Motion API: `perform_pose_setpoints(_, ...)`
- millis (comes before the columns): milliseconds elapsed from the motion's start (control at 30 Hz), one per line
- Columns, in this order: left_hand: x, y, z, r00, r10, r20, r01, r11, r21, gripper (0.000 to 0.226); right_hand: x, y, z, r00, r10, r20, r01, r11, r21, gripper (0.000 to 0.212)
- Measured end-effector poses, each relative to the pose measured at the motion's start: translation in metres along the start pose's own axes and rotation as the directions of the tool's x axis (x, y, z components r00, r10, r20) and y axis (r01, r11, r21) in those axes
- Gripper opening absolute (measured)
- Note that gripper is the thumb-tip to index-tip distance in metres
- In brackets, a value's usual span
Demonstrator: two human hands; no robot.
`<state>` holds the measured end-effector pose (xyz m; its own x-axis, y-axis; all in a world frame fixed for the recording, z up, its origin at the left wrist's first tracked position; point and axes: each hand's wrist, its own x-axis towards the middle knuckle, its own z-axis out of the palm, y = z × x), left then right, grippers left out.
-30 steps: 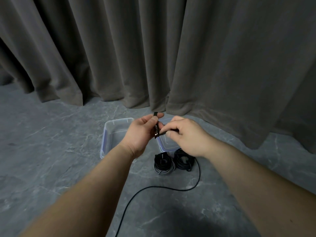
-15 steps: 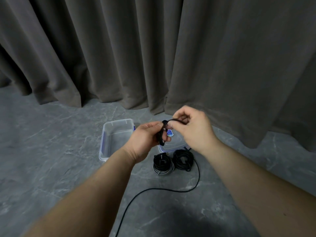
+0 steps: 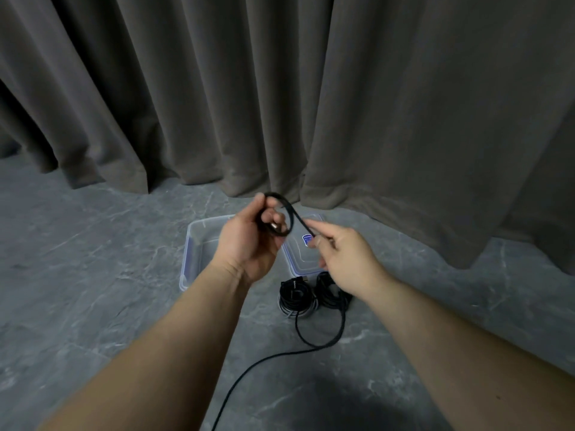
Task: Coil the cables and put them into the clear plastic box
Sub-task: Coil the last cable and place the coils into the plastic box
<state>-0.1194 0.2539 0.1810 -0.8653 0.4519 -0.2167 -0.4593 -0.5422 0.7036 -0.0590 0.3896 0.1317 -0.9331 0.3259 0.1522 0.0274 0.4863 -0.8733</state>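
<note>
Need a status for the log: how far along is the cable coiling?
Done: two coiled bundles lie on the floor near the clear plastic box, not in it. In hand: the left hand holds one loop of a black cable, while the right hand pinches the run feeding it. Left: most of that cable trails across the floor; no cable visible inside the box.

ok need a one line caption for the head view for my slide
Left hand holds a first loop of black cable while the right hand pinches it, above the clear plastic box.
</note>
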Motion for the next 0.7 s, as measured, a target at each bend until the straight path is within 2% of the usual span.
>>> perform_pose_setpoints(67, 0.004, 0.009, -0.007, 0.996, 0.033, -0.083, -0.043, 0.993, -0.112, 0.032, -0.006, 0.003, 0.003, 1.0, -0.017, 0.02, 0.019, 0.992, -0.128, 0.036)
perform_pose_setpoints(167, 0.008, 0.017, -0.016, 0.986, 0.079, -0.144, -0.106, 0.976, -0.189, 0.029, -0.014, 0.002, 0.003, 0.998, -0.056, -0.032, 0.045, 0.96, -0.278, 0.009)
perform_pose_setpoints(200, 0.009, 0.016, -0.017, 0.984, 0.104, -0.145, -0.125, 0.981, -0.149, 0.027, -0.015, -0.001, 0.003, 0.998, -0.068, 0.013, 0.069, 0.949, -0.307, 0.007)
perform_pose_setpoints(267, 0.01, 0.01, -0.017, 0.979, 0.161, -0.125, -0.163, 0.987, -0.008, 0.024, -0.017, -0.012, 0.005, 0.981, -0.049, 0.19, 0.114, 0.93, -0.349, 0.018)
perform_pose_setpoints(367, 0.01, -0.001, -0.02, 0.962, 0.253, -0.097, -0.216, 0.933, 0.288, 0.021, -0.013, -0.031, 0.005, 0.935, -0.034, 0.353, 0.163, 0.925, -0.344, 0.032)
perform_pose_setpoints(433, 0.007, -0.008, -0.024, 0.959, 0.281, -0.046, -0.227, 0.851, 0.474, 0.023, -0.01, -0.041, 0.002, 0.935, -0.091, 0.342, 0.208, 0.923, -0.323, 0.034)
perform_pose_setpoints(500, 0.003, -0.012, -0.028, 0.965, 0.263, 0.022, -0.223, 0.767, 0.602, 0.024, -0.006, -0.046, -0.003, 0.955, -0.139, 0.263, 0.208, 0.944, -0.256, 0.032)
perform_pose_setpoints(600, 0.0, -0.013, -0.031, 0.97, 0.228, 0.081, -0.22, 0.696, 0.683, 0.024, -0.001, -0.046, -0.009, 0.98, -0.137, 0.142, 0.149, 0.986, -0.077, 0.033)
perform_pose_setpoints(700, -0.001, -0.009, -0.033, 0.967, 0.226, 0.116, -0.24, 0.663, 0.709, 0.023, 0.002, -0.044, -0.015, 0.983, -0.137, 0.121, 0.14, 0.99, -0.012, 0.035)
